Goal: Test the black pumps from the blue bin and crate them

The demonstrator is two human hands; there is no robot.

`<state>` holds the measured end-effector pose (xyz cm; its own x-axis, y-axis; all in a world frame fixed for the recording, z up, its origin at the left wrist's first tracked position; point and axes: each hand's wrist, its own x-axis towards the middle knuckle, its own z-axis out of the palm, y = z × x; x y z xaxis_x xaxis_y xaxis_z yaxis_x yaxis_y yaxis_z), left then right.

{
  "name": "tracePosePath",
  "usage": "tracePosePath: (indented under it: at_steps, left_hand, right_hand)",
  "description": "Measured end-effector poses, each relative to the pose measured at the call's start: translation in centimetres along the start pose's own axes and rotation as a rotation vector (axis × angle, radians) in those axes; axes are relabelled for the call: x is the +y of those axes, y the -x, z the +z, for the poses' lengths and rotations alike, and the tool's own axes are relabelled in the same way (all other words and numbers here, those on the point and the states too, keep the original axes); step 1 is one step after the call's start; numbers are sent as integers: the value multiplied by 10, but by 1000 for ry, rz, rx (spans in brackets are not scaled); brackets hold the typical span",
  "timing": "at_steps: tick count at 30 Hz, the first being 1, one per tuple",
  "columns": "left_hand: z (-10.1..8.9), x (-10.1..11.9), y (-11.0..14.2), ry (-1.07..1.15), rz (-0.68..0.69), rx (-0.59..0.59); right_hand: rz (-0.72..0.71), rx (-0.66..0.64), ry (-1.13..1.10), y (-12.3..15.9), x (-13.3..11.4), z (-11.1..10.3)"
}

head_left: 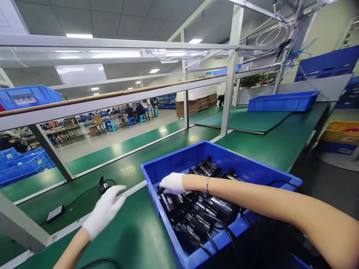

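My left hand [104,210], in a white glove, is held over the green bench with thumb and fingers apart and nothing between them. Just beyond its fingers stands a small black device [102,185], its cable running to a flat box with a pale top [55,213]. My right hand [172,183], also gloved, reaches into a blue plastic bin [252,164]. Its fingers are curled down over one of the glossy black cylindrical devices [167,203]; the fingertips are partly hidden. Several similar devices with black cables [203,207] fill the bin, some cables hanging over its near rim.
A white metal frame [231,71] rises behind the bin, with a long rail crossing at mid height. Further back on the green bench lies a blue tray [283,101]. Yellow bins [340,132] stand at right. People sit at distant tables beyond the frame.
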<state>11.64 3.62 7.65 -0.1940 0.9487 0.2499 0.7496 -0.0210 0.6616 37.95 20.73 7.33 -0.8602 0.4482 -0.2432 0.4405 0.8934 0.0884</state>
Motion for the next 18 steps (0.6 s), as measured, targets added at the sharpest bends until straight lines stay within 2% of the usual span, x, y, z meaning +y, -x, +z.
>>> tracePosePath:
  at_steps: [1, 3, 6, 9, 11, 13, 14, 16, 18]
  left_hand:
    - [16, 28, -13, 253, -23, 52]
    - [46, 73, -36, 410, -27, 97]
    - [77, 117, -63, 639, -61, 104]
    - [87, 153, -71, 912, -25, -4]
    - [84, 176, -65, 1097, 18, -76]
    - [80, 198, -51, 1271, 36, -104]
    - [78, 207, -42, 1346, 36, -108]
    - [75, 221, -19, 1471, 30, -115]
    - [76, 228, 7, 1658, -13, -161]
  right_hand:
    - [5, 42, 22, 8, -2, -10]
    - [32, 144, 59, 26, -4, -38]
    - [103, 328, 84, 58, -5, -89]
    - [148, 503, 55, 91, -6, -135]
    - [161, 627, -5, 112, -8, -153]
    - [209, 796, -104, 134, -17, -152]
    - [246, 885, -168, 146, -25, -143]
    - [315, 1020, -288, 168, -50, -110]
    - [289, 1031, -427, 188, -87, -59]
